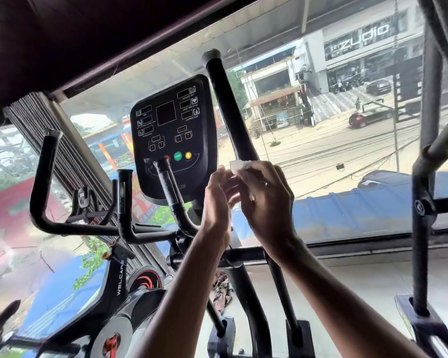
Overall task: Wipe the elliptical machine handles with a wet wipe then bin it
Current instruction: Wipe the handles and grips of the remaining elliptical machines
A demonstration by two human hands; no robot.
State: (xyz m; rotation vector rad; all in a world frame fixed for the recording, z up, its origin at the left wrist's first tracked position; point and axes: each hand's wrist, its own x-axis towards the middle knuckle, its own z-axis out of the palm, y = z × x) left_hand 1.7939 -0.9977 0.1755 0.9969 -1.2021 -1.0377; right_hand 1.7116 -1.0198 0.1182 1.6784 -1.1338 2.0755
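Note:
The elliptical's tall black right handle (226, 104) rises past the console (170, 135) to a rubber cap at its top. A white wet wipe (239, 166) sits low on that handle, just above my hands. My right hand (264, 200) holds the wipe with its fingers curled over it. My left hand (217, 200) is raised right beside it, fingers bent towards the wipe and touching it from the left. The short inner handle (166, 182) stands in front of the console. The long left handle (43, 174) curves up at the far left.
A black exercise bike (119, 275) stands low on the left. Another machine's black frame (424, 202) rises along the right edge. A big window (347, 140) fills the wall ahead, looking on a street. A crumpled cloth (221, 288) lies on the floor below.

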